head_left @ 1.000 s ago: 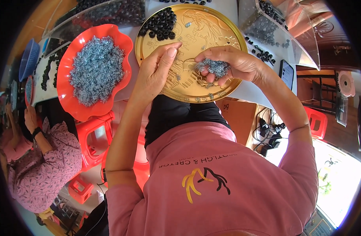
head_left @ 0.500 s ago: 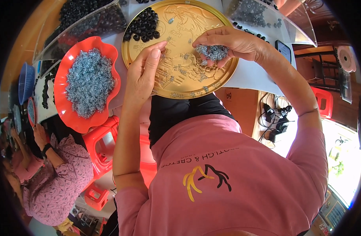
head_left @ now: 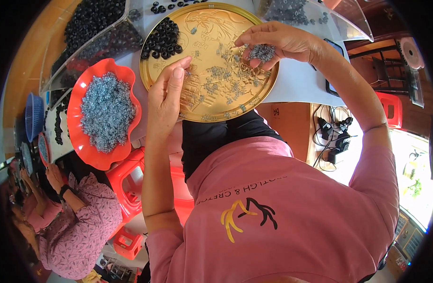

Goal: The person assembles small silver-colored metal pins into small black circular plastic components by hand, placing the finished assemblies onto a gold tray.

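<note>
Over opposite edges of the gold tray (head_left: 209,45), room between: left hand (head_left: 165,96) loose, right hand (head_left: 287,43) cupping silvery pieces (head_left: 262,53).

An embossed, round gold metal tray (head_left: 207,40) shines at upper centre, with glossy black ring-shaped pieces (head_left: 162,38) and tiny silver-grey metal pieces (head_left: 211,87). A wavy-rimmed plastic bowl (head_left: 75,99) at left is bright red; a round perforated plastic basket (head_left: 33,115) at far left is blue. At lower left, a mauve-pink blouse (head_left: 82,238) carries dark leafy sprigs; at lower centre, a plain pink T-shirt (head_left: 297,226) bears a yellow-and-black motif.
</note>
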`<state>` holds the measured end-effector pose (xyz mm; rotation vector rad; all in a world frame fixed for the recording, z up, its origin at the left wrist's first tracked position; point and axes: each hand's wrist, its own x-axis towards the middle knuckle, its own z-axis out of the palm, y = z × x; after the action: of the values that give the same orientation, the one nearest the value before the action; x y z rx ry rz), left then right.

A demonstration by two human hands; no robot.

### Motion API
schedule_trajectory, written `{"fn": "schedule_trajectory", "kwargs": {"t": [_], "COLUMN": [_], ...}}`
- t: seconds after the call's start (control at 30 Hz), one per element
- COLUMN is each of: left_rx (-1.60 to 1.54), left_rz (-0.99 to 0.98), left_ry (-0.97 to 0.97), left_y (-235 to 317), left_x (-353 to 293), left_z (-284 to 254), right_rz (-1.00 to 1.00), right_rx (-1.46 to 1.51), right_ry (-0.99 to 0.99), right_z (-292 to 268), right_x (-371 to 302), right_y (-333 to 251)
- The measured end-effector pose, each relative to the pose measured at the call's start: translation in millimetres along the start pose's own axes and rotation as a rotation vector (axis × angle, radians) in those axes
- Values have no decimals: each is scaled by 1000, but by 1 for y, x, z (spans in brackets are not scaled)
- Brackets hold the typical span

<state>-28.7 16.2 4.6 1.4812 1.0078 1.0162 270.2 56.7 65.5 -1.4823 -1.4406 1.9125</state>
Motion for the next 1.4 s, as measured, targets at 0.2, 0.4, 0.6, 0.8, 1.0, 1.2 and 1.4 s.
{"fn": "schedule_trajectory", "kwargs": {"t": [0.2, 0.4, 0.6, 0.8, 1.0, 1.2, 1.4], "left_rx": [-33, -32, -178, -228, -179, -172, -203], "left_rz": [-8, 9, -6, -51, -11, 103, 405], "left_ry": [14, 5, 20, 30, 7, 115, 16], "left_y": [0, -1, -7, -9, -9, -6, 7], "left_x": [-2, 0, 4, 5, 5, -4, -49], "left_z": [1, -1, -4, -5, -5, -1, -10], "right_rz": [-65, -31, -44, -120, -201, -191, -204], "right_rx": [56, 30, 36, 116, -166, -281, -231], "right_ry": [-71, -119, -205, -370, -122, -44, -60], "right_z": [1, 11, 32, 53, 30, 11, -1], "right_x": [-3, 4, 13, 25, 13, 5, -10], "right_y": [-4, -7, -12, -26, -22, -17, -17]}}
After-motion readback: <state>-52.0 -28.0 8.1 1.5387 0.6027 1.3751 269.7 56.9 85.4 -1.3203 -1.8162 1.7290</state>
